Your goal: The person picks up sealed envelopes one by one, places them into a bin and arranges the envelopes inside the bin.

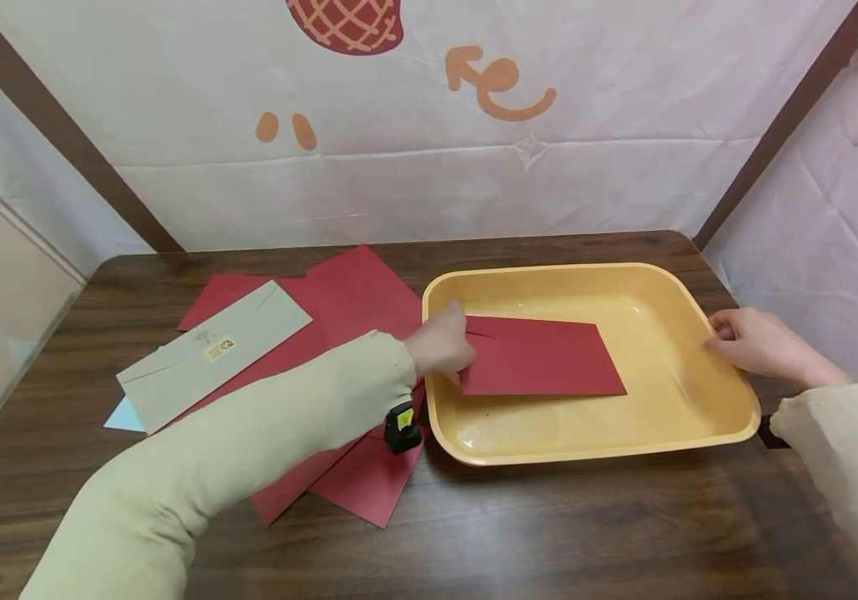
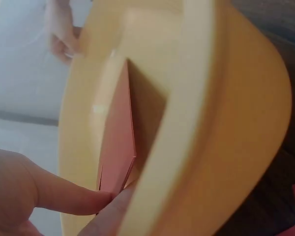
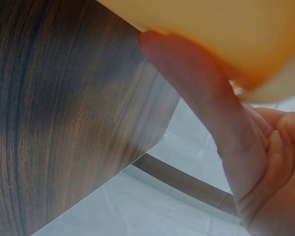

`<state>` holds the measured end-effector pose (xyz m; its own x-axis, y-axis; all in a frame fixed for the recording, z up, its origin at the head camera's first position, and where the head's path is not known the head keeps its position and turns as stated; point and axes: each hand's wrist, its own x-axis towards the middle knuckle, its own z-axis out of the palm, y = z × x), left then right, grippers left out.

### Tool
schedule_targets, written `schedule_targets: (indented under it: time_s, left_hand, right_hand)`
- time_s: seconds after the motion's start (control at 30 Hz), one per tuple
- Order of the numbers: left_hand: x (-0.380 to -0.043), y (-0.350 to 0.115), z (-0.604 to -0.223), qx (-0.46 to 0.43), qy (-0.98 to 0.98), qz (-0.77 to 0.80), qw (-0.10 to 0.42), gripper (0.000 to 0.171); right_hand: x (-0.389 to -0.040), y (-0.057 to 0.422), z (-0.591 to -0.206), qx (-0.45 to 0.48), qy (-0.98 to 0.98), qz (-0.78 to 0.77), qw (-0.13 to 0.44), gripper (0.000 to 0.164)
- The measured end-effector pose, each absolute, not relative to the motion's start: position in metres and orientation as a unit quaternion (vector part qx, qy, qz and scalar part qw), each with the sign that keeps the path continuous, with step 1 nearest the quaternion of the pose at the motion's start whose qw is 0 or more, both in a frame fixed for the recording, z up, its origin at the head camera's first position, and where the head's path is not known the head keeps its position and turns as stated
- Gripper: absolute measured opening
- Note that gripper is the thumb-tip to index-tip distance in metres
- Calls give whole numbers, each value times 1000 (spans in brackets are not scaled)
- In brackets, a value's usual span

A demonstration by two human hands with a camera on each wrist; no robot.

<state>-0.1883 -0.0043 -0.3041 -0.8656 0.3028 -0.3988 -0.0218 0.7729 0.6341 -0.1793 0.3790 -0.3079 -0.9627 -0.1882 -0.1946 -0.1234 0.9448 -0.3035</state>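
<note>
Over the yellow tray, left hand pinches a red envelope, right hand grips its rim

Reachable from above inside the yellow tray, between red envelope and right hand, blocked on the left by left hand and cream sleeve, passable along wooden tabletop in front.

One tray, at least five envelopes
</note>
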Motion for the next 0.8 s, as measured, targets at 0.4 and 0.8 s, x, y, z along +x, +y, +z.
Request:
schedule_targets:
  time_s: [0.4,0.8]
  left_hand:
    - [-195,31,-303,67,937,199,281,52]
    - [-207,43,-314,117,948,81,285,33]
  right_hand:
    - [-178,379,-311,-83,979,-149,109,28]
    - [-180,380,-310,-86,980,-146,107,29]
